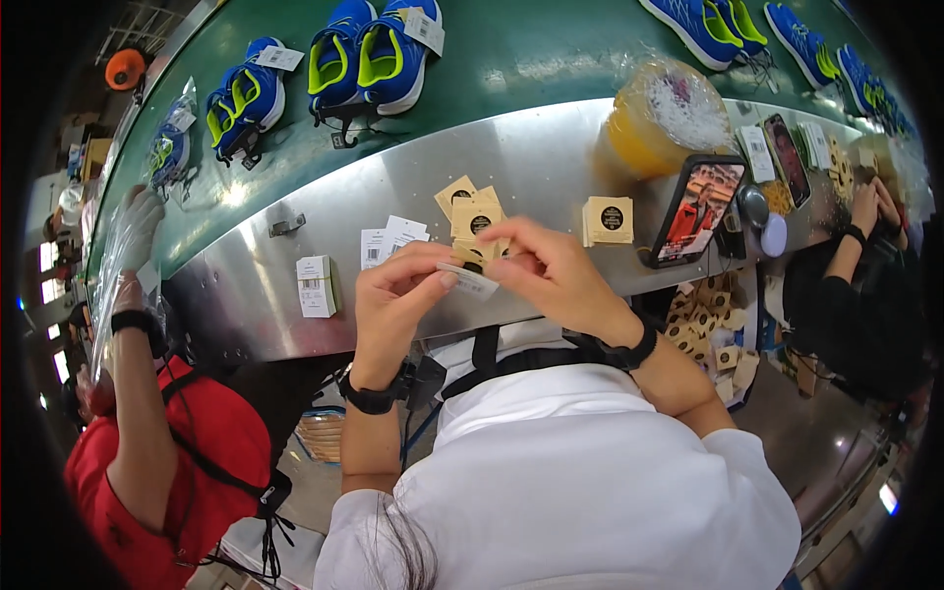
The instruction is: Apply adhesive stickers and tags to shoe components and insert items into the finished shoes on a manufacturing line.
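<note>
Left hand [393, 295]: raised over the near edge of the table [551, 157], fingers [433, 280] pinched narrow on the left end of a white label [470, 282].
Right hand [556, 275]: opposite the left, fingers [511, 265] curled and closed on the label's right end.
Label: a small white strip held flat between the two hands, thumbs on top, its middle bare in the gap between the fingertips.
Tan tags [475, 218]: loose square cards with a dark round mark, on the table just behind the hands; a neat stack [610, 219] lies to the right.
White tags [391, 241]: barcode slips on the table, left of the tan ones.
Phone [700, 206]: propped, screen lit, right of the stack.
Shoes [369, 54]: blue with lime lining, on the green belt [511, 49] beyond.
Neighbours: one in red at the left, one in black at the right.
</note>
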The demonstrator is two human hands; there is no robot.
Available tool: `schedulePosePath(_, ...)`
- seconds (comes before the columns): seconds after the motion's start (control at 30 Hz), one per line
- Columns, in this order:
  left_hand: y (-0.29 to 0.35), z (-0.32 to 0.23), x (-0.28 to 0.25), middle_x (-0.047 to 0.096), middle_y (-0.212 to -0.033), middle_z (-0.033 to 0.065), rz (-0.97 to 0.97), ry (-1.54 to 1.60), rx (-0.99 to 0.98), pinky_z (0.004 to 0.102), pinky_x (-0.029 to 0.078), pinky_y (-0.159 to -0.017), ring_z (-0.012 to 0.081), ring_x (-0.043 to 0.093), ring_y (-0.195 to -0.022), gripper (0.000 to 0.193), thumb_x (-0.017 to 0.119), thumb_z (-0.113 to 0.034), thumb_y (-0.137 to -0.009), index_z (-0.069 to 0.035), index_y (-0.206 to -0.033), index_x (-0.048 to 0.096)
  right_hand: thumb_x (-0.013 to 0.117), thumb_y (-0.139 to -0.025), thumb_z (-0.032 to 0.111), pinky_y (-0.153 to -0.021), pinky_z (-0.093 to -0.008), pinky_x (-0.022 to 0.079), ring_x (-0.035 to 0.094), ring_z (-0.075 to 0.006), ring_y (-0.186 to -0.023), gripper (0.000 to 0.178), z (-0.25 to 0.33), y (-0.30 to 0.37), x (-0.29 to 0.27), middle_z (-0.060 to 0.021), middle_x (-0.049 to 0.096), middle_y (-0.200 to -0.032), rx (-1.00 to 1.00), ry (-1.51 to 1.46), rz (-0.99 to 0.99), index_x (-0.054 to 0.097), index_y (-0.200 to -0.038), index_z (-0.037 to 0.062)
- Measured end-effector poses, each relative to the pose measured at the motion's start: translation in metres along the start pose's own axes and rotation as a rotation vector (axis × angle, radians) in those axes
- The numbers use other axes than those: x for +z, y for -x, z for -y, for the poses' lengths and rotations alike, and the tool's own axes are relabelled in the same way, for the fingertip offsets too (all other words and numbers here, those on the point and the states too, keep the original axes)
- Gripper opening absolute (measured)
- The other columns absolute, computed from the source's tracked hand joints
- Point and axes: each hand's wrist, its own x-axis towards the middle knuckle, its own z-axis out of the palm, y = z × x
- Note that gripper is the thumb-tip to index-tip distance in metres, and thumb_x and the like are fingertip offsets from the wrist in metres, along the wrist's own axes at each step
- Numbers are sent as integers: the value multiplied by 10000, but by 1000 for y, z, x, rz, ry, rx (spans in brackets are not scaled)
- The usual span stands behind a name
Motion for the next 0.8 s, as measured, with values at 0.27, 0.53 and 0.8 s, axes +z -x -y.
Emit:
schedulePosePath(0.27,-4,-4,17,639,-938,78,-322,137,139,215,481,-725,96,604,-802,286,671,57,-784,27,-1061,608,476,-926,63,-528,-214,419,505,-55,-595,213,29,4,-2,-24,561,-789,98,-268,4,540,-1127,33)
schedulePosePath(0.53,-3,2,30,640,-917,56,-269,138,157,200,470,-729,85,599,-810,196,653,61,-802,35,-992,609,627,-811,-7,-469,-201,404,539,-51,-539,91,23,-7,2,-31,619,-707,-260,305,-156,608,-895,24)
schedulePosePath(0.8,-4,4,34,621,-933,55,-240,89,211,204,467,-742,88,587,-826,180,627,76,-808,50,-985,604,648,-738,22,-468,-321,456,609,-238,-548,133,23,-9,6,-57,602,-649,-366,466,-239,544,-807,69)
